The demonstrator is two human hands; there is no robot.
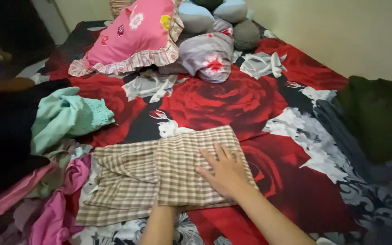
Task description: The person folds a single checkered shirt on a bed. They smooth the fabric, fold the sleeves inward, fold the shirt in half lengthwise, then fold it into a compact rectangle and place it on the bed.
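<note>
A view looking down at a bed covered by a sheet (232, 102) printed with large red roses on black and grey. Near the lower middle lies a brown and cream checked garment (159, 179), partly folded, with 1 layer turned over another. The right hand (225, 172) rests flat on top of the folded part, fingers spread wide, palm down, gripping nothing. The left forearm comes up from the bottom edge and disappears beneath the folded layer, so the left hand is hidden under the cloth and I cannot tell whether it is open or closed.

Just left of the checked garment sits a heap of loose clothing: a mint green piece (69, 118) above, pink fabric (62, 199) below, and black cloth along the far left. At the head of the bed leans a pink flowered pillow (134, 36) with a ruffled edge, touching a grey flowered pillow (207, 54). A dark green garment (377, 118) lies at the right edge, well apart from the hands.
</note>
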